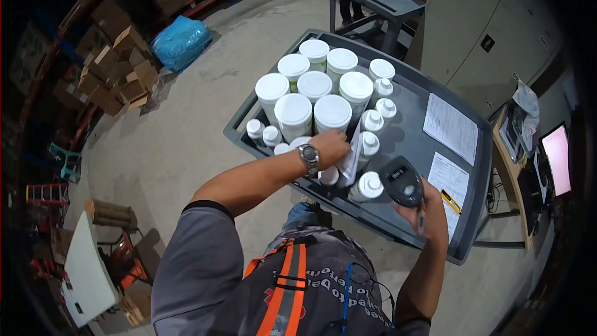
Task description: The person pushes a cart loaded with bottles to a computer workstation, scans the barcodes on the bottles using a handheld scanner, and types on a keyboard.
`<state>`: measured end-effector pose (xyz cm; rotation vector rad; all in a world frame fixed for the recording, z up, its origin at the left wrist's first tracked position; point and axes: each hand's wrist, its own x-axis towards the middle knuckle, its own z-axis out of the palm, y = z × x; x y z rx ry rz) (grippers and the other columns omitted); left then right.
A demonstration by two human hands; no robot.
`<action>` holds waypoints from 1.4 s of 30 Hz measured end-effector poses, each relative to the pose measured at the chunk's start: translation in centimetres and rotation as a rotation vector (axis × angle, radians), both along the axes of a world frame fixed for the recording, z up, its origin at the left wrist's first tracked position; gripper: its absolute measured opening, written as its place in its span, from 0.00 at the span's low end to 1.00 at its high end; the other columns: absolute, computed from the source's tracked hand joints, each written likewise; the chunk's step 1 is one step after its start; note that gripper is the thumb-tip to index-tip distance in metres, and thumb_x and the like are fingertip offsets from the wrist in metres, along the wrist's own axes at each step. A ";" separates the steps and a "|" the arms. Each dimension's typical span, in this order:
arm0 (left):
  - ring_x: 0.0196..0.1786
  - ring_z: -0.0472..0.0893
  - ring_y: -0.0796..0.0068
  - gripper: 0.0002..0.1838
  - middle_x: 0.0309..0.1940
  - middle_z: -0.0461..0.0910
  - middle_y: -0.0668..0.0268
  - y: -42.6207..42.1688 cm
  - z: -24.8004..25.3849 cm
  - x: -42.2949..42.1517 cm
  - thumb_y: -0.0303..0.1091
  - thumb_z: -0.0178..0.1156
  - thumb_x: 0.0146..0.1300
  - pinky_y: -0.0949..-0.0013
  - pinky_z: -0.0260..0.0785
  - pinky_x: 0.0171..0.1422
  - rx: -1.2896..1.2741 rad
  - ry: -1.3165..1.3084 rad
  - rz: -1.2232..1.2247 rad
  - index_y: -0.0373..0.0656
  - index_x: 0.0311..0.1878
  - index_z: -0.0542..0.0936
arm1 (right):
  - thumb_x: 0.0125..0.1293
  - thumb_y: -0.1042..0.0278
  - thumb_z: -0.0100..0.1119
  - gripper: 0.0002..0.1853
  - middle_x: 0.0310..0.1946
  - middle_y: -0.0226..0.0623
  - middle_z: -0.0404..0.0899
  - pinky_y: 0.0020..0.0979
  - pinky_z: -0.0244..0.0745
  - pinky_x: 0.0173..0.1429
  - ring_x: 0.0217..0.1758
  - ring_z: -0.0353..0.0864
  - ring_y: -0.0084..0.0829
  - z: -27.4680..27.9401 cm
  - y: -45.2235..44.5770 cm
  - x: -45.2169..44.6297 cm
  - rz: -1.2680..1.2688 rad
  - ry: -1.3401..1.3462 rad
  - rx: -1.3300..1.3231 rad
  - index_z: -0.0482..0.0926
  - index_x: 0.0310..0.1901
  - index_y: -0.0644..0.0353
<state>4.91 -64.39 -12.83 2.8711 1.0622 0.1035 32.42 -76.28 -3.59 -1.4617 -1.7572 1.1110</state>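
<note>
My right hand (429,208) is wrapped round the handle of a dark barcode scanner (402,180), its screen and back facing up, above the grey cart top (407,130). My left hand (331,148), with a metal watch on the wrist, reaches in among the white containers with its fingers curled. Beside its fingertips stands a thin white piece (352,157); I cannot tell what it is or how the fingers grip it. Just beyond that hand is a large white tub (333,112). A small white bottle (367,186) stands between my two hands.
Several lidded tubs (293,112) and small bottles (372,121) crowd the cart's left half. Printed sheets (451,127) lie on its right, with a yellow cutter (451,202) on the nearer one. A metal cabinet (479,18) and a desk with a monitor (556,158) stand to the right.
</note>
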 end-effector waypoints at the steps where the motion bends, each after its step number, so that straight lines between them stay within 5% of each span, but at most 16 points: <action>1: 0.41 0.79 0.55 0.04 0.32 0.79 0.57 0.6 0.4 0.1 0.27 0.59 0.52 0.59 0.73 0.49 -0.052 0.026 -0.011 0.39 0.30 0.79 | 0.46 0.77 0.69 0.20 0.33 0.37 0.83 0.28 0.74 0.45 0.38 0.80 0.25 0.0 -0.3 0.1 -0.064 -0.024 -0.054 0.78 0.44 0.65; 5: 0.41 0.80 0.54 0.09 0.36 0.80 0.55 6.9 5.0 -0.1 0.24 0.58 0.52 0.60 0.73 0.50 -0.177 -0.154 -0.033 0.40 0.37 0.81 | 0.46 0.78 0.70 0.21 0.33 0.35 0.83 0.27 0.74 0.45 0.38 0.79 0.24 0.5 -0.3 -0.2 -0.204 0.032 -0.102 0.78 0.45 0.64; 9: 0.54 0.75 0.53 0.30 0.50 0.76 0.54 15.6 6.9 1.6 0.25 0.66 0.44 0.54 0.70 0.55 0.050 -0.047 0.079 0.42 0.56 0.74 | 0.47 0.79 0.71 0.22 0.36 0.35 0.83 0.27 0.74 0.48 0.40 0.79 0.23 1.0 2.4 -3.0 -0.340 -0.075 -0.092 0.77 0.47 0.63; 10: 0.58 0.73 0.52 0.42 0.55 0.73 0.54 17.5 5.8 2.1 0.35 0.73 0.39 0.52 0.69 0.57 0.036 0.094 0.079 0.43 0.63 0.69 | 0.47 0.79 0.71 0.22 0.36 0.35 0.83 0.27 0.74 0.48 0.39 0.79 0.23 1.1 3.2 -4.0 -0.327 -0.053 -0.077 0.77 0.47 0.63; 14: 0.61 0.72 0.52 0.58 0.58 0.72 0.52 20.4 2.5 2.9 0.48 0.79 0.29 0.53 0.67 0.62 -0.088 0.206 -0.024 0.45 0.69 0.63 | 0.46 0.79 0.70 0.22 0.34 0.35 0.83 0.27 0.74 0.46 0.38 0.80 0.23 2.0 5.2 -7.1 -0.334 -0.024 -0.056 0.77 0.46 0.64; 17: 0.60 0.72 0.52 0.56 0.57 0.71 0.52 21.4 4.1 3.0 0.46 0.78 0.30 0.52 0.67 0.61 -0.174 0.243 -0.082 0.45 0.69 0.64 | 0.47 0.78 0.69 0.21 0.33 0.37 0.83 0.27 0.74 0.45 0.37 0.80 0.25 2.0 5.9 -8.1 -0.395 -0.020 -0.071 0.78 0.46 0.64; 23: 0.64 0.67 0.51 0.52 0.58 0.67 0.52 25.1 11.1 -1.3 0.28 0.73 0.27 0.48 0.67 0.64 -0.448 -0.087 -0.233 0.46 0.64 0.63 | 0.46 0.77 0.68 0.21 0.33 0.41 0.83 0.29 0.74 0.44 0.37 0.83 0.30 1.8 7.6 -8.3 -0.457 -0.065 -0.029 0.78 0.45 0.63; 25: 0.65 0.67 0.51 0.52 0.59 0.66 0.54 25.8 13.3 -2.4 0.27 0.70 0.28 0.46 0.64 0.66 -0.538 -0.087 -0.200 0.46 0.66 0.61 | 0.47 0.78 0.68 0.20 0.34 0.33 0.82 0.26 0.74 0.46 0.38 0.78 0.22 1.4 8.7 -8.5 -0.416 -0.089 -0.025 0.77 0.45 0.63; 27: 0.65 0.67 0.52 0.50 0.60 0.65 0.55 26.6 12.8 -3.3 0.28 0.71 0.30 0.44 0.63 0.67 -0.450 -0.174 -0.328 0.46 0.64 0.62 | 0.47 0.78 0.68 0.21 0.34 0.34 0.82 0.26 0.74 0.45 0.37 0.78 0.21 1.6 9.5 -9.2 -0.413 -0.089 -0.007 0.77 0.45 0.63; 29: 0.65 0.67 0.52 0.48 0.60 0.65 0.55 26.8 12.6 -4.0 0.26 0.70 0.31 0.43 0.61 0.67 -0.401 -0.191 -0.388 0.46 0.63 0.63 | 0.43 0.77 0.66 0.20 0.30 0.46 0.82 0.32 0.75 0.43 0.35 0.84 0.45 2.0 10.4 -9.9 -0.396 -0.097 -0.026 0.77 0.42 0.64; 30: 0.66 0.67 0.52 0.46 0.61 0.65 0.56 26.6 12.7 -4.2 0.23 0.70 0.32 0.41 0.60 0.68 -0.354 -0.213 -0.447 0.46 0.62 0.64 | 0.42 0.77 0.67 0.19 0.29 0.48 0.82 0.33 0.75 0.42 0.35 0.84 0.48 2.0 10.7 -10.2 -0.413 -0.090 -0.003 0.76 0.41 0.65; 31: 0.66 0.67 0.52 0.46 0.61 0.65 0.56 26.2 12.7 -4.4 0.23 0.70 0.32 0.41 0.60 0.68 -0.350 -0.213 -0.460 0.46 0.62 0.64 | 0.42 0.77 0.67 0.19 0.29 0.48 0.82 0.33 0.75 0.42 0.35 0.84 0.48 1.9 11.0 -10.0 -0.425 -0.093 0.003 0.76 0.41 0.65; 33: 0.69 0.64 0.51 0.41 0.61 0.66 0.56 24.3 12.6 -4.8 0.17 0.67 0.36 0.37 0.54 0.71 -0.154 -0.204 -0.530 0.46 0.60 0.66 | 0.45 0.77 0.69 0.22 0.33 0.38 0.82 0.28 0.74 0.46 0.36 0.79 0.24 1.9 11.6 -9.2 -0.372 -0.145 -0.051 0.77 0.45 0.63; 35: 0.75 0.57 0.50 0.36 0.65 0.64 0.57 22.4 12.5 -5.4 0.13 0.62 0.42 0.34 0.48 0.76 0.003 -0.065 -0.536 0.49 0.58 0.68 | 0.45 0.77 0.68 0.21 0.33 0.38 0.82 0.29 0.74 0.46 0.36 0.79 0.25 2.2 12.0 -8.6 -0.366 -0.154 -0.053 0.77 0.45 0.64; 42: 0.74 0.60 0.56 0.33 0.66 0.63 0.63 23.1 10.2 -8.3 0.20 0.65 0.48 0.47 0.57 0.78 0.416 -0.017 -0.789 0.53 0.58 0.67 | 0.41 0.75 0.67 0.23 0.33 0.41 0.82 0.31 0.74 0.45 0.34 0.79 0.31 2.8 13.8 -6.4 -0.291 -0.204 -0.092 0.78 0.44 0.65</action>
